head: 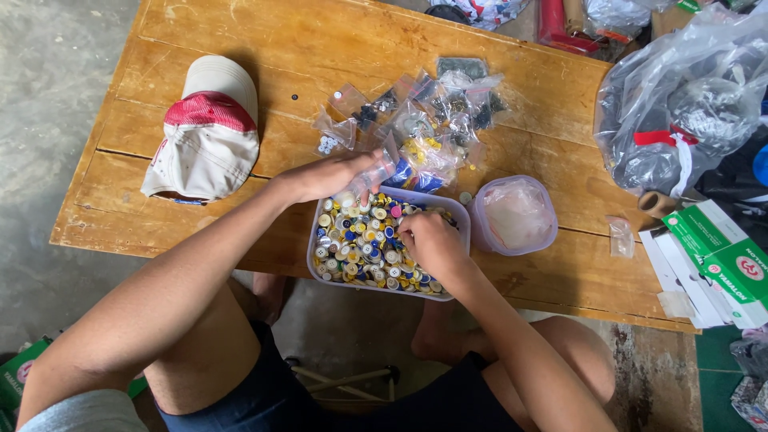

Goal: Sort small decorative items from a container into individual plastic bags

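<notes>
A pale purple rectangular box [462, 214] full of mixed buttons [352, 248] in white, yellow and blue sits at the near edge of a wooden table [320, 48]. My left hand [332, 176] hovers over the box's far rim and holds a small clear plastic bag [376, 172]. My right hand [428, 242] is down among the buttons in the box's right half, its fingers curled and pinching; what they grip is hidden.
Behind the box lies a heap of small clear bags of buttons [432, 120]. A round purple tub [516, 214] stands right of the box. A white and red cap [208, 132] lies at left. A large plastic bag [680, 104] and green cartons [720, 260] sit at right.
</notes>
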